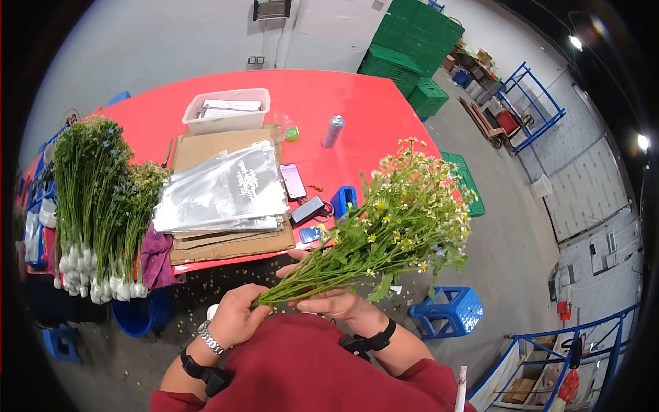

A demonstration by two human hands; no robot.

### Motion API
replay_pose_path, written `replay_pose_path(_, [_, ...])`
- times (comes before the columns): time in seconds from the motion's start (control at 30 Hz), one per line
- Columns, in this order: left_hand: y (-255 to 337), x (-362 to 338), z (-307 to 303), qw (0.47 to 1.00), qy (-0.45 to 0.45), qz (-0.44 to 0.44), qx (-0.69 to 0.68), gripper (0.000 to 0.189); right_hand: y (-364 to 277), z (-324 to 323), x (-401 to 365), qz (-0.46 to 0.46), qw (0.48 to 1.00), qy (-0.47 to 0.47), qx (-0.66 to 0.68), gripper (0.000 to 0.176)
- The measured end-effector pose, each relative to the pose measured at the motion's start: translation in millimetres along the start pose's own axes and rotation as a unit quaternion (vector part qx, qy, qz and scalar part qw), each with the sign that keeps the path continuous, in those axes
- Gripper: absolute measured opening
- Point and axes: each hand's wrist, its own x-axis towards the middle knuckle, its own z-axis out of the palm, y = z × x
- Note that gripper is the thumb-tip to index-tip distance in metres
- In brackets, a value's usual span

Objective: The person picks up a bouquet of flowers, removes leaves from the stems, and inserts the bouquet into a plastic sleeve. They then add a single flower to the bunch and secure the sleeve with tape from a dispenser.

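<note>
A bunch of small white-and-yellow daisy-like flowers point(405, 220) lies slantwise in front of my chest, its heads up and to the right. My left hand point(240, 312) is closed around the lower ends of the green stems. Further up the stems, my right hand point(333, 303) cradles the bunch from below, fingertips showing on the far side. Just beyond the hands is the table edge with a phone point(293, 181), a black power bank point(307, 210), a blue card point(310, 234) and a blue container point(344, 201).
On the red table point(309, 96) are clear plastic sleeves point(220, 192) on cardboard point(233, 250), a white bin point(226, 121) and a spray can point(333, 132). Tied flower bundles point(96, 199) stand left. A blue stool point(447, 312) is at right; a blue bucket point(142, 312) sits below.
</note>
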Motion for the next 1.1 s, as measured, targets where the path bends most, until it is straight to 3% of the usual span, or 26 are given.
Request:
replay_pose_path(0.07, [-4.3, 2.1, 7.4, 0.999, 0.042, 0.007, 0.026, 0.019, 4.6, -2.1, -1.2, -0.010, 0.994, -0.025, 0.107, 0.089])
replay_pose_path(0.13, [-7.9, 3.5, 12.1, 0.996, 0.066, 0.026, 0.052, 0.021, 9.4, -8.7, 1.0, -0.021, 0.991, -0.047, 0.125, 0.094])
replay_pose_path(0.23, [-5.2, 3.6, 13.9, 0.991, 0.068, 0.038, 0.111, 0.025, 9.2, -8.8, 1.1, -0.036, 0.996, -0.022, 0.084, 0.083])
replay_pose_path(0.3, [-4.0, 3.8, 13.4, 0.990, 0.065, 0.034, 0.119, 0.026, 6.3, -5.2, 0.6, 0.003, 0.997, 0.054, 0.062, 0.065])
replay_pose_path(0.4, [-6.0, 3.2, 12.8, 0.990, 0.055, 0.029, 0.127, 0.028, 11.0, -8.1, -0.1, 0.017, 0.997, 0.071, 0.032, 0.057])
replay_pose_path(0.63, [-7.8, 4.2, 13.0, 0.996, 0.028, 0.011, 0.086, 0.032, 7.2, -5.0, 0.9, 0.003, 0.997, 0.070, -0.016, 0.049])
replay_pose_path(0.73, [-17.9, 0.9, 14.2, 0.995, 0.007, 0.007, 0.095, 0.039, -0.5, -3.2, 3.7, -0.018, 0.991, 0.022, -0.129, 0.048])
replay_pose_path(1.0, [-17.3, -4.2, 12.9, 0.995, 0.013, 0.004, 0.096, 0.039, 1.0, -1.3, 2.5, -0.020, 0.994, -0.025, -0.105, 0.052])
replay_pose_path(1.1, [-10.8, -5.4, 9.2, 0.997, 0.021, 0.004, 0.080, 0.038, -7.1, 7.5, -0.8, 0.002, 0.994, -0.046, 0.094, 0.050])
